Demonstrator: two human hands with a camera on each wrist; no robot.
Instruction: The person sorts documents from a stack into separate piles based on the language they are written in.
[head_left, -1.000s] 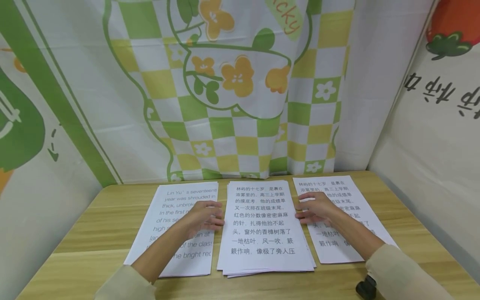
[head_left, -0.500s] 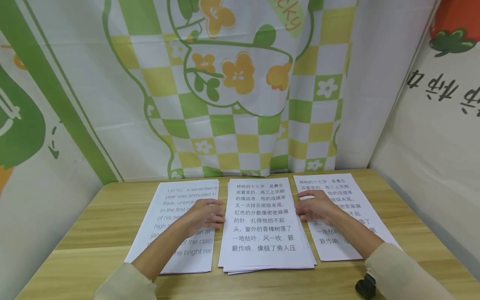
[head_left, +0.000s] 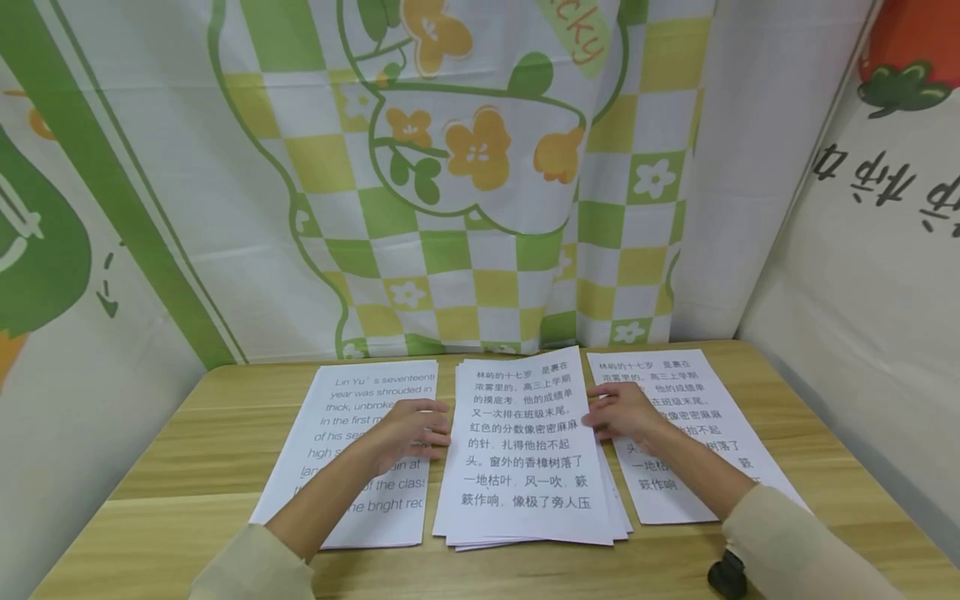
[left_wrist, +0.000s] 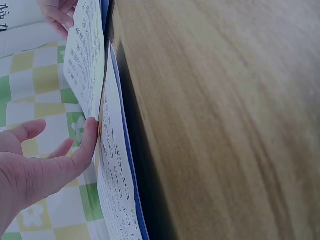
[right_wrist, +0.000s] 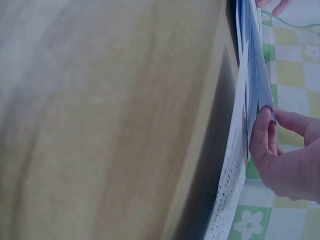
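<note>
Three stacks of printed paper lie side by side on the wooden table. My right hand (head_left: pixel 628 415) pinches the right edge of the top sheet (head_left: pixel 525 450) of the middle stack, and that edge is lifted and bent up in the right wrist view. Thumb and fingertips meet at the sheet's edge there. My left hand (head_left: pixel 408 435) is at the left edge of the middle stack, fingers loosely spread; in the left wrist view a fingertip (left_wrist: pixel 91 125) touches or nearly touches the paper. My forearms partly cover the left stack (head_left: pixel 386 492) and the right stack (head_left: pixel 660 487).
The left stack bears English print; the other two bear Chinese characters. Bare wooden table (head_left: pixel 187 492) runs in front of and beside the stacks. A checkered cloth (head_left: pixel 450 283) hangs behind the table. A small black object (head_left: pixel 727 575) sits by the right sleeve.
The top sheet of the middle stack has its right edge raised, and the sheet has turned slightly over those below. My right hand has moved a little left; the left hand stays almost still.
</note>
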